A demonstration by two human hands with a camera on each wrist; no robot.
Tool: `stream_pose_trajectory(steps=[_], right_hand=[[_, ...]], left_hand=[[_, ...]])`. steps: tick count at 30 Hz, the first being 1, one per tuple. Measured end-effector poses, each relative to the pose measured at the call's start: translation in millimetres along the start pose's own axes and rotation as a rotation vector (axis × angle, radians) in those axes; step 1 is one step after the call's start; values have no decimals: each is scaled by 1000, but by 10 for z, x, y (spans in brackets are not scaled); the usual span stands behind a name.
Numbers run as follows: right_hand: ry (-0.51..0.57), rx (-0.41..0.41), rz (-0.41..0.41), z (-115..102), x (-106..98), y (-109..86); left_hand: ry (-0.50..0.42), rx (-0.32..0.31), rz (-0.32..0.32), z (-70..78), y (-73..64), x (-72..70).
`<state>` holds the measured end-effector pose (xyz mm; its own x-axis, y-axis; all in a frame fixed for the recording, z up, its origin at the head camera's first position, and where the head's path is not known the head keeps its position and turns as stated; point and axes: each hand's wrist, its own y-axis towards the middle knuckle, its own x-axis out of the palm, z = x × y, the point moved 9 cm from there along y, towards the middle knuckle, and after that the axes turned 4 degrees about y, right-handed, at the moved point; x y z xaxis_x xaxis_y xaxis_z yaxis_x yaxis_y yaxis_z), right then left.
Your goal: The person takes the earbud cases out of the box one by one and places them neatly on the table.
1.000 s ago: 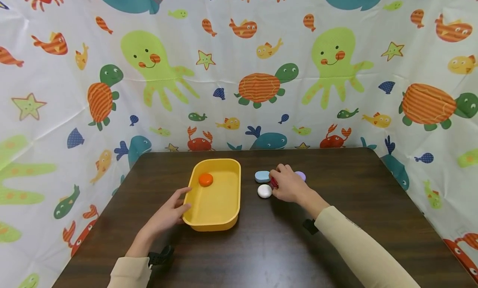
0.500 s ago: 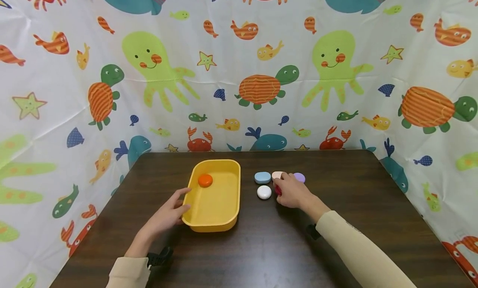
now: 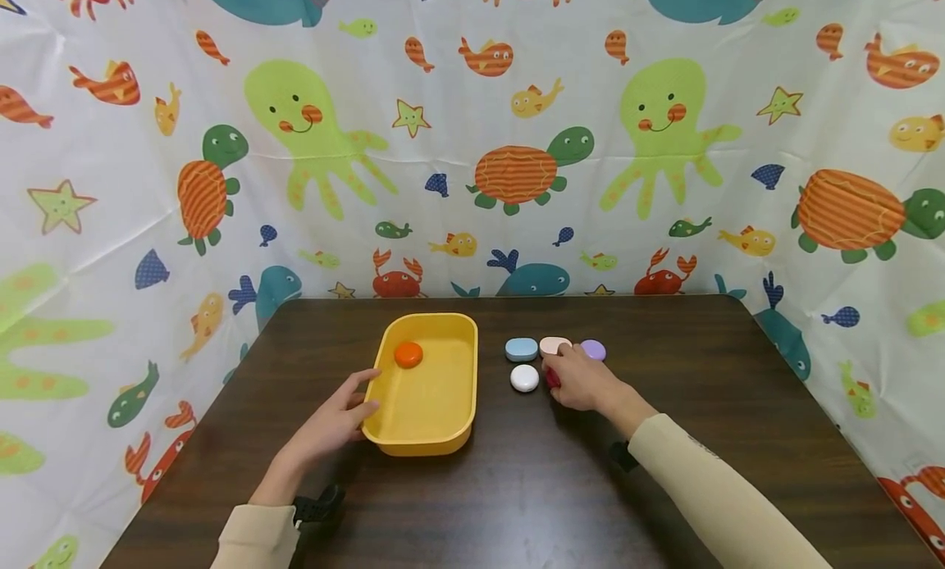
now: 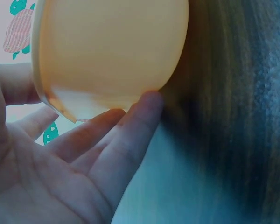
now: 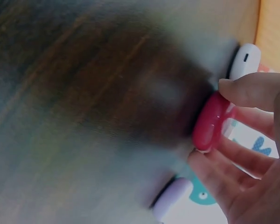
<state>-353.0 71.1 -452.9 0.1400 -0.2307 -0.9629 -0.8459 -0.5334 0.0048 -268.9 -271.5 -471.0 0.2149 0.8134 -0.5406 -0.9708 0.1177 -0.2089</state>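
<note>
My left hand (image 3: 334,423) holds the left side of a yellow tray (image 3: 441,409). In the left wrist view, the thumb is at the tray's rim and the fingers lie against its outer wall. An orange rounded piece (image 3: 408,355) sits inside, near the far left corner. Over on the right, my right hand (image 3: 585,380) grips a glossy red rounded case (image 5: 210,123) between thumb and fingers, close to the table. Just left of it lies a white rounded case (image 3: 524,379), whose small dark slot shows in the right wrist view.
Beyond the white case is a light blue case (image 3: 521,350). A pink case (image 3: 555,347) and a purple one (image 3: 594,350) continue that row to the right, behind my right hand. The dark wooden table (image 3: 509,487) ends at a printed cloth backdrop (image 3: 458,102).
My right hand has moved slightly toward me and to the right with the red case, uncovering the pink case behind it. The left hand keeps its place at the tray.
</note>
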Motion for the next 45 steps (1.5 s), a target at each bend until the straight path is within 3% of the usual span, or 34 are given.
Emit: stream_pose_trajectory(steps=[10,23,32,39,45], right_hand=[[-8,-36,2,-130,-140,43],[12,-97,16,-603,-371,133],[53,-147,56,-858,-436,219],[77,-152,84,-1031,-480,311],[98,-146,83,-1177,-486,399]], left_hand=[[-11,5,-2,-16,-21,5],[-54,27,-19,42,-60,-25],[-123,42,-74,63,-63,18],[-138,31,-43,79,-36,-6],[-95,15,-14,56,-42,-18]])
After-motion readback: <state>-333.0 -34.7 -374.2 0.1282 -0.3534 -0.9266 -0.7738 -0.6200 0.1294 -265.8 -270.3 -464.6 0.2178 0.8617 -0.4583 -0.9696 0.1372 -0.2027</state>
